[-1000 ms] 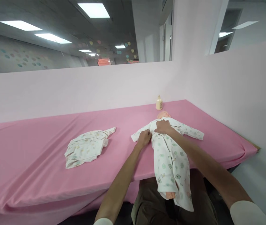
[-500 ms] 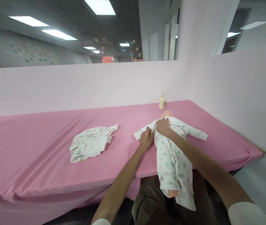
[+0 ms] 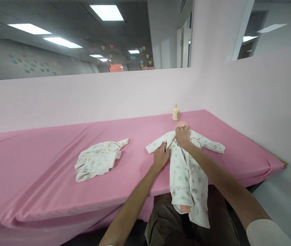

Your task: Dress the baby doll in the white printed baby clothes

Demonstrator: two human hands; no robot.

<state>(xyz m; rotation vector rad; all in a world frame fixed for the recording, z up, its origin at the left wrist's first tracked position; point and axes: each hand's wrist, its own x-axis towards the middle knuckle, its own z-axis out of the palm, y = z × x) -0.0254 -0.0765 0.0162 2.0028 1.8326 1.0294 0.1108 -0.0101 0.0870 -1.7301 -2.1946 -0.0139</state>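
Observation:
A baby doll [image 3: 181, 124] lies on its back in a white printed romper [image 3: 182, 174], its head toward the wall. Both sleeves are spread out sideways, and the legs hang over the table's front edge, with one foot showing below a trouser leg. My right hand [image 3: 183, 136] is closed on the romper's fabric at the upper chest, just below the doll's head. At the side under the sleeve on the left, my left hand [image 3: 161, 155] pinches the romper's edge. Much of the doll's head and the collar is hidden behind my right hand.
A second white printed baby garment [image 3: 100, 159] lies crumpled to the left on the pink-covered table [image 3: 45, 150]. Behind the doll, a cream pump bottle [image 3: 176, 113] stands near the wall. A white wall [image 3: 268, 99] rises on the right, and a mirror or window [image 3: 70, 44] spans the back.
My right hand has moved up toward the doll's neck, drawing fabric with it. My left hand has stayed at the romper's side, shifting slightly. The whole view has tilted a little.

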